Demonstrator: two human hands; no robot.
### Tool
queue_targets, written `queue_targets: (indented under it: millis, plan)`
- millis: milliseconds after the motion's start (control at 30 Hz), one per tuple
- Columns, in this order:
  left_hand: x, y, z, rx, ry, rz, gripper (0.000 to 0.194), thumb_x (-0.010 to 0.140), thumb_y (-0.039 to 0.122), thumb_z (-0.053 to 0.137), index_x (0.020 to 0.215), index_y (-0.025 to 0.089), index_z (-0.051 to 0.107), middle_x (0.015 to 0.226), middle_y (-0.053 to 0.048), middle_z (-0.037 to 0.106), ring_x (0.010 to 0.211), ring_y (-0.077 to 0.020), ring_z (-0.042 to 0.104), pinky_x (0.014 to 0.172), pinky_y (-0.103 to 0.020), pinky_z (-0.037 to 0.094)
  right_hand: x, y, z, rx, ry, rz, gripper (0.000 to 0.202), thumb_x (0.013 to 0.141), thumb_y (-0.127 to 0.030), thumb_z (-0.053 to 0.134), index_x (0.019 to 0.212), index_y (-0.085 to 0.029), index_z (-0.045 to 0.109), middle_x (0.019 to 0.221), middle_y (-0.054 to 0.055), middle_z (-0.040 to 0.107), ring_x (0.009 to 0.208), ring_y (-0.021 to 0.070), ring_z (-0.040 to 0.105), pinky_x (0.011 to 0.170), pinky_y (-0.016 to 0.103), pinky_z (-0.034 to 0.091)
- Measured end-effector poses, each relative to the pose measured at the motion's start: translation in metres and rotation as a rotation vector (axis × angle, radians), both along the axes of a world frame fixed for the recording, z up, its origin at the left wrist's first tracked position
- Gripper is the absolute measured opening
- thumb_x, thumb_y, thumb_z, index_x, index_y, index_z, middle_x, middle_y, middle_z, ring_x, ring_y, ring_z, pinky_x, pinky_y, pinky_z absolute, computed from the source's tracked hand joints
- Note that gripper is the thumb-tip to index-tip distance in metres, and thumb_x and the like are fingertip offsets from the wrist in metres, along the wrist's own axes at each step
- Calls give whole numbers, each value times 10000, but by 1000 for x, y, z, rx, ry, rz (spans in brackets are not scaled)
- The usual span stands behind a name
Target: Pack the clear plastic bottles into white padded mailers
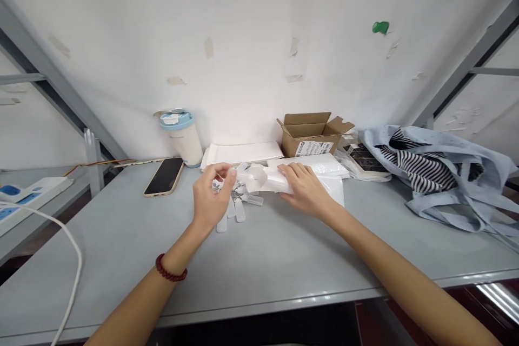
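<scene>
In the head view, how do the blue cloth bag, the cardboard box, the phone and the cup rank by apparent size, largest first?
1. blue cloth bag, clearly largest.
2. cardboard box.
3. phone and cup: they look about alike, so I do not rank them.
The box sits farther back than the phone, so true sizes may differ.

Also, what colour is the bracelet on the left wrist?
Dark red beads, on the bracelet in the head view.
</scene>
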State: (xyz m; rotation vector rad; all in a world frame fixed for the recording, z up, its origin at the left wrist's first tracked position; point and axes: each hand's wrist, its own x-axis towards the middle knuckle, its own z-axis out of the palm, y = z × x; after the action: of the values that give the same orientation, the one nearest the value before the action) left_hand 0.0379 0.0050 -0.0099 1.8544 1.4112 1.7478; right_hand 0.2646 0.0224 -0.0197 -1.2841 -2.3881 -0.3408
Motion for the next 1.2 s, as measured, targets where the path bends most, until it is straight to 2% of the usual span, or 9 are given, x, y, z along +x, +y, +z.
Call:
queue_targets:
  millis: [233,400,500,633,733,833,967,1100,1200]
  plan:
    - [14,-5,-12,-90,107,-142,180,823,322,587,943,214,667,869,-22,665,837,-163,586,767,-296,469,-3,-4,2,-36,67,45,446,712,-184,574,1141,-140,461,1004,108,578,942,270,499,789,372,375]
    - [24,-8,-19,-98,135,-172,126,824,284,596,880,230,696,893,-21,680,892,-180,575,810,-320,470,-6,-5,-2,-1,77,45,444,697,-192,573,1126,-136,474,1000,107,581,925,269,499,766,368,374]
    - [27,-11,-18,-54,228,-229,198,881,259,509,854,234,703,929,-23,687,944,-191,528,840,-335,453,-7,-5,-2,21,63,40,438,695,-196,573,1119,-135,480,982,105,582,912,267,502,757,362,371]
    - [22,-8,-15,-29,254,-105,236,905,256,438,994,226,654,1021,-44,640,1028,-211,482,895,-376,426,1,1,3,68,79,-41,413,723,-212,556,1122,-132,483,1026,125,577,951,278,502,776,364,364]
    - [17,3,-20,-42,351,-31,235,863,248,484,1056,205,610,1044,-65,608,1057,-236,449,916,-404,415,10,8,7,97,111,-149,404,732,-215,543,1123,-131,490,1034,131,576,952,286,502,783,368,362]
    - [17,16,-28,-58,575,-31,290,817,252,540,1092,192,610,1099,-96,564,1092,-275,410,946,-460,385,16,12,9,114,135,-210,414,733,-216,538,1134,-128,488,1033,133,577,952,290,501,785,368,363]
    - [23,24,-33,-84,826,-59,344,807,308,557,1126,191,607,1278,-145,445,1205,-363,321,935,-553,352,16,12,10,120,140,-220,400,730,-217,535,1119,-134,488,1019,128,579,953,291,500,771,360,359]
    - [27,23,-33,-78,920,-82,306,829,314,524,1087,179,616,1374,-167,353,1304,-423,205,938,-614,313,14,10,10,129,138,-194,369,733,-215,529,1092,-144,481,1017,128,574,934,284,498,752,353,353]
    - [27,23,-34,-71,930,-78,251,835,263,498,1026,160,625,1374,-177,354,1313,-433,196,927,-617,319,13,10,8,141,135,-177,358,731,-207,525,1082,-152,476,1002,125,572,921,286,494,743,357,350]
